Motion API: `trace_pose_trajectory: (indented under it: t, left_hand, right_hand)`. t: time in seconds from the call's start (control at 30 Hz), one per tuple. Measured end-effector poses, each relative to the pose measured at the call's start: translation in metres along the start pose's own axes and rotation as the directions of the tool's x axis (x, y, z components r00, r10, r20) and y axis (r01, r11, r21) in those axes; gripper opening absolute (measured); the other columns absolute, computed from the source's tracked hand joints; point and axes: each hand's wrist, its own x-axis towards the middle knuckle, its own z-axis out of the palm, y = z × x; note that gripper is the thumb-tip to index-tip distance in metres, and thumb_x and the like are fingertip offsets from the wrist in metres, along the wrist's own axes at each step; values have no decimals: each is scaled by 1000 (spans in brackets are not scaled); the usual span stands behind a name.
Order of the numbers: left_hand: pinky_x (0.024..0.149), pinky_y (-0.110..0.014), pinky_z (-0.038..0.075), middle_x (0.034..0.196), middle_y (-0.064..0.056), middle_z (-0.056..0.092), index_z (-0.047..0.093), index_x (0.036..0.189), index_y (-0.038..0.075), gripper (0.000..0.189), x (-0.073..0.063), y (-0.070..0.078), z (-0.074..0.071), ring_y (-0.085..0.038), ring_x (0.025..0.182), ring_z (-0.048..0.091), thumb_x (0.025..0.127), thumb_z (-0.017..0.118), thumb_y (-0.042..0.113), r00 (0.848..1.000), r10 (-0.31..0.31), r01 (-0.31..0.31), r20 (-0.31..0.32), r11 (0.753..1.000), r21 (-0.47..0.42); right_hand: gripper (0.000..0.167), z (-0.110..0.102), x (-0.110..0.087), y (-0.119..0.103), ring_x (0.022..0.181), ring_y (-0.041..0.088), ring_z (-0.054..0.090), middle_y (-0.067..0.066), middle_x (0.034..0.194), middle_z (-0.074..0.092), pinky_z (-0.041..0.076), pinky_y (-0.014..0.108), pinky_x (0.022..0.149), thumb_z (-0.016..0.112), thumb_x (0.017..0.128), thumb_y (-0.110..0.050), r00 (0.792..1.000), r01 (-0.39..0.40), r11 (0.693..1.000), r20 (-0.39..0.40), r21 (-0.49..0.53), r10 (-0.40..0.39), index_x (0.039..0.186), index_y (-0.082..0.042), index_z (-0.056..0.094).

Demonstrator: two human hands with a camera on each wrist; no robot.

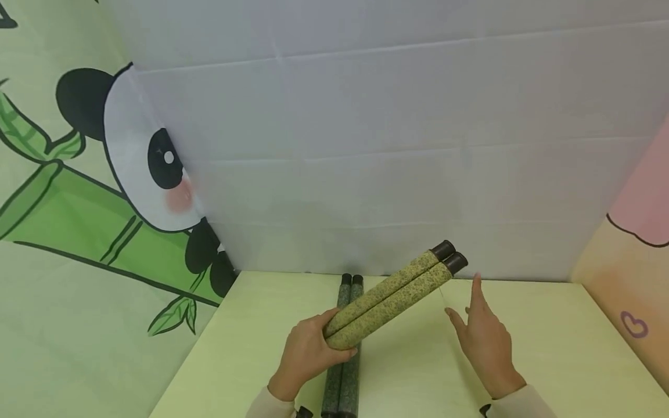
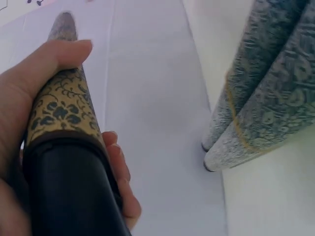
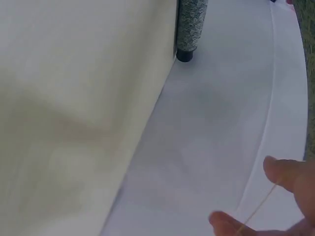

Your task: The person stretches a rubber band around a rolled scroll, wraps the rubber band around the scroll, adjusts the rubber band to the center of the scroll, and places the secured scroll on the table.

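Observation:
My left hand [image 1: 308, 353] grips the lower end of a yellow patterned scroll [image 1: 389, 302], rolled as two parallel rolls with black end caps. The scroll is raised above the table and tilts up to the right. In the left wrist view, thumb and fingers wrap the scroll [image 2: 61, 110], which has dark floral print. My right hand [image 1: 488, 345] is raised right of the scroll, thumb and index finger spread apart; its other fingers are mostly hidden. A thin string [image 3: 261, 204] crosses that thumb and finger in the right wrist view. Beneath lies a grey-green double-rolled scroll [image 1: 349, 383].
The pale yellow table [image 1: 549, 331] meets a creased white cloth backdrop [image 1: 366, 191] at its far edge. A panda and bamboo print [image 1: 104, 209] covers the left side cloth. A pink and orange printed cloth [image 1: 627, 278] stands at right.

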Motion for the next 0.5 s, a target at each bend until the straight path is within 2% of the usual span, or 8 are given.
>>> trace_pose_trajectory:
  t: [0.1, 0.17, 0.2, 0.3, 0.37, 0.4, 0.43, 0.5]
  left_hand:
    - [65, -35, 54, 105, -3, 73, 64, 136, 8, 82, 0, -4, 4, -15, 81, 68, 71, 89, 52, 995, -69, 75, 65, 991, -109]
    - [66, -35, 53, 104, -3, 72, 63, 136, 6, 84, -1, -6, 7, -13, 81, 66, 72, 88, 54, 987, -102, 124, 127, 976, -177]
    - [66, -35, 53, 104, -3, 72, 62, 137, 4, 86, -1, -7, 8, -12, 81, 66, 72, 87, 55, 981, -114, 145, 158, 969, -202]
    - [65, -34, 53, 104, -1, 71, 62, 137, 3, 87, -2, -9, 10, -10, 80, 65, 73, 86, 57, 965, -116, 176, 237, 952, -249]
    - [65, -34, 54, 105, 0, 71, 62, 137, 3, 85, -3, -10, 9, -9, 80, 65, 73, 87, 54, 956, -106, 181, 274, 946, -267]
    - [65, -34, 54, 105, 0, 71, 62, 136, 4, 83, -4, -10, 8, -9, 79, 65, 74, 87, 52, 952, -99, 182, 290, 945, -272]
    - [65, -35, 54, 105, 0, 71, 63, 136, 5, 81, -4, -11, 7, -9, 80, 65, 74, 88, 50, 947, -95, 183, 306, 945, -273]
    - [68, -38, 55, 107, -1, 71, 62, 136, 4, 81, -4, -11, 4, -12, 81, 66, 74, 89, 47, 938, -91, 185, 334, 947, -263]
  right_hand:
    - [107, 3, 0, -5, 39, 16, 40, 30, 151, 42, 29, 30, 38, 78, 91, -26, 988, 85, 995, -126, -52, -91, 164, -9, 2]
    - [110, 4, 1, -5, 48, 27, 51, 27, 159, 30, 29, 29, 38, 83, 86, -23, 959, 187, 978, -197, -93, -202, 164, -6, 7]
    - [105, 5, 3, -3, 57, 33, 58, 26, 161, 25, 30, 30, 38, 81, 89, -28, 933, 251, 960, -233, -127, -275, 163, -4, 10]
    - [83, 5, 11, 2, 97, 48, 65, 25, 161, 28, 40, 35, 41, 62, 101, -42, 818, 441, 871, -302, -215, -489, 159, 2, 23]
    - [74, 1, 18, 5, 116, 48, 60, 25, 159, 33, 50, 39, 50, 42, 107, -49, 731, 543, 795, -314, -268, -605, 156, 5, 32]
    - [73, -2, 21, 6, 119, 45, 59, 24, 157, 36, 53, 40, 57, 32, 108, -51, 687, 590, 755, -312, -288, -656, 153, 6, 37]
    - [70, -6, 24, 7, 124, 42, 57, 24, 156, 39, 56, 37, 68, 30, 110, -49, 650, 634, 713, -293, -301, -701, 151, 6, 41]
    - [65, -14, 30, 8, 135, 36, 49, 22, 155, 42, 51, 32, 94, 27, 111, -45, 591, 713, 630, -221, -306, -776, 150, 5, 45]
